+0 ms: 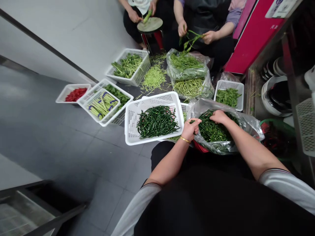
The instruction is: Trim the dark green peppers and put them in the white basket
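My left hand (191,129), with a gold bangle at the wrist, is closed around a few green chili peppers at the left edge of a clear plastic bag (249,126). Inside the bag lies a heap of thin green chili peppers (209,131). My right hand (219,117) reaches into it, fingers bent and pressed together against the peppers; its fingertips are partly hidden. Left of the bag, a white perforated basket (131,131) holds a pile of dark green chili peppers (157,122).
Beyond are baskets of leafy greens (128,65), bundled stalks (103,105) and red peppers (76,94). Bags of green stems (189,87) stand ahead. Two people sit opposite, their hands (209,37) on vegetables. Buckets (277,95) and a metal shelf are on the right.
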Demonstrator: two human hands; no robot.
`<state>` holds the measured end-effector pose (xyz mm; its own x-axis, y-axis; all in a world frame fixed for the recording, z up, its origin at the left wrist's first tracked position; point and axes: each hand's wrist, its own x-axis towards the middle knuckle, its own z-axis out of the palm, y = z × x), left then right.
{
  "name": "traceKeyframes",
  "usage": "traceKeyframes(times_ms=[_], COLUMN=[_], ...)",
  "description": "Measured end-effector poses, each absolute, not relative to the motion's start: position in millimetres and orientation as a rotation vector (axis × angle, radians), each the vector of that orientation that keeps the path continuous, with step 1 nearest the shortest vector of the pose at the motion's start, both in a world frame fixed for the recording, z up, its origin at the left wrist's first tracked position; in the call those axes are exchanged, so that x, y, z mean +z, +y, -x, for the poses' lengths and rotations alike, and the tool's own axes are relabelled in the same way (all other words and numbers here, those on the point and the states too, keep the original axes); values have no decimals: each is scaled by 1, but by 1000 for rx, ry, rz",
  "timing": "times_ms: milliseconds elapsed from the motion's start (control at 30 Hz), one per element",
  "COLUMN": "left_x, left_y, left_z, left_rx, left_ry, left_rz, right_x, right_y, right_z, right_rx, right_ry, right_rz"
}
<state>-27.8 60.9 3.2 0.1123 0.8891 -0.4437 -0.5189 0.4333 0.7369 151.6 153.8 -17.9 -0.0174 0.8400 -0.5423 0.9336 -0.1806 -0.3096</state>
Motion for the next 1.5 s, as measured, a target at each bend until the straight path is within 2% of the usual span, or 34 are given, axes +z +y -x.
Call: traceKeyframes(times_ms=[133,200,267,333,400,433,633,733,833,933,1033,1100,1167,1267,1367,1500], left_x=[-3,-6,-9,-10,-8,-7,-3,-2,-1,-1,0,1,3,5,7,9], left_y=[63,62,60,59,59,60,65,64,63,61,60,60,61,63,65,64], left_z=[13,6,1,2,5,8,18,18,13,5,2,6,13,23,26,25], left_rx=[1100,1046,947,886,929,977,1147,1103,1079,1058,1065,1066,1057,1069,1053,1010], left_ry=[1030,1004,983,1007,1051,1061,1066,1058,1061,1071,1056,1052,1033,971,931,879], left_rz=[-537,-587,-608,-593,-555,-529,-433,-471,-564,-645,-648,-603,-548,-477,-441,-462], right_x=[9,19,27,30,29,26,-5,-3,17,34,34,22,6,-18,-29,-14], right_y=[123,106,95,93,96,99,119,131,135,126,116,117,123,133,141,147], right_z=[-174,-164,-151,-145,-145,-146,-135,-139,-155,-162,-156,-148,-138,-120,-112,-146], right_rx=[-1727,-1789,-1465,-903,-456,-344,-398,-597,-1104,-1661,-1935,-1769,-1310,-713,-617,-801], right_ry=[1956,2127,2380,2538,2496,2432,2227,2248,2240,2156,2152,2193,2232,2161,2062,2065], right_rz=[-2150,-2050,-2014,-2022,-2012,-1999,-1698,-1815,-1998,-1987,-1892,-2044,-2221,-2080,-1915,-2033])
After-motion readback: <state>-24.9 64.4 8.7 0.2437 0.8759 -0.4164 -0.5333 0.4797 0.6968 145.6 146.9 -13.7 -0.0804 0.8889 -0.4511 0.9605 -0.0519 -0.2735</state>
